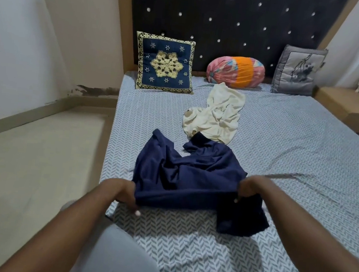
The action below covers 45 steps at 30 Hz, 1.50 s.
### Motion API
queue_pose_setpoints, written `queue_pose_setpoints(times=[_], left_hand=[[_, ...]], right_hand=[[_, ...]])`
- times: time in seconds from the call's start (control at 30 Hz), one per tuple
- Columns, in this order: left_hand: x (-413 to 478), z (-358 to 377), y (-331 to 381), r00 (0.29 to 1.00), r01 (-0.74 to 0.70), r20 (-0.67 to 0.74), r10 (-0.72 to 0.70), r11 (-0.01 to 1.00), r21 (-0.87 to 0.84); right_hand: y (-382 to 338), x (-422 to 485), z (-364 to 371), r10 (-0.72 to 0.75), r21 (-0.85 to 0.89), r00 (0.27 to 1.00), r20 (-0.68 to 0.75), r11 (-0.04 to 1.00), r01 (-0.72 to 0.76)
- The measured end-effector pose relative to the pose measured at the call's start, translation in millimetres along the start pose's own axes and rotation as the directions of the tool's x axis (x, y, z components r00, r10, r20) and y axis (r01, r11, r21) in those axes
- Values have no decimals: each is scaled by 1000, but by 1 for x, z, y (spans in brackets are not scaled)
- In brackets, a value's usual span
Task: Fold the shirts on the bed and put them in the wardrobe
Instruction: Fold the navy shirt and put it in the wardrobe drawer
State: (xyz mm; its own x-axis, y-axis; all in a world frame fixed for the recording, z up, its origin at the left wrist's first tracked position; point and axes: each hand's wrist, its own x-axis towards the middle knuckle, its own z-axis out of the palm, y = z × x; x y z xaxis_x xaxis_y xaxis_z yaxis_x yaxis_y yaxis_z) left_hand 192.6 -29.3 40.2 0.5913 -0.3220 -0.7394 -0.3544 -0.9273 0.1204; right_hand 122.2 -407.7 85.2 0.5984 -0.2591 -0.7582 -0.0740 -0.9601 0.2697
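Both hands pinch the near hem of the navy shirt (183, 172): left hand (122, 193) at one corner, right hand (252, 186) at the other. Shirt body runs away from the grip toward the headboard, w/ its far end touching the cream shirt (216, 115) mid-bed.

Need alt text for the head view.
Left hand and right hand grip the near edge of a crumpled navy shirt on a patterned bed. A cream shirt lies unfolded beyond it, near three cushions.
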Motion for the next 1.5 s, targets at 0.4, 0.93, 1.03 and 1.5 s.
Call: queue_pose_setpoints(times=[0.4,0.93,1.03,1.5], left_hand=[[-44,-232,61,752,-645,-626,-208,-37,-763],[-25,-105,24,508,-92,-859,-68,987,-133],[-10,-43,21,712,15,-700,-49,998,-55],[24,91,-6,826,-159,-470,-310,672,-723]], right_hand=[[43,-20,-173,590,527,681,-434,-448,723],[82,-31,-57,503,506,192,-843,862,-34],[63,-15,-1,442,407,444,-780,896,-177],[-4,3,112,514,521,819,-254,787,-332]])
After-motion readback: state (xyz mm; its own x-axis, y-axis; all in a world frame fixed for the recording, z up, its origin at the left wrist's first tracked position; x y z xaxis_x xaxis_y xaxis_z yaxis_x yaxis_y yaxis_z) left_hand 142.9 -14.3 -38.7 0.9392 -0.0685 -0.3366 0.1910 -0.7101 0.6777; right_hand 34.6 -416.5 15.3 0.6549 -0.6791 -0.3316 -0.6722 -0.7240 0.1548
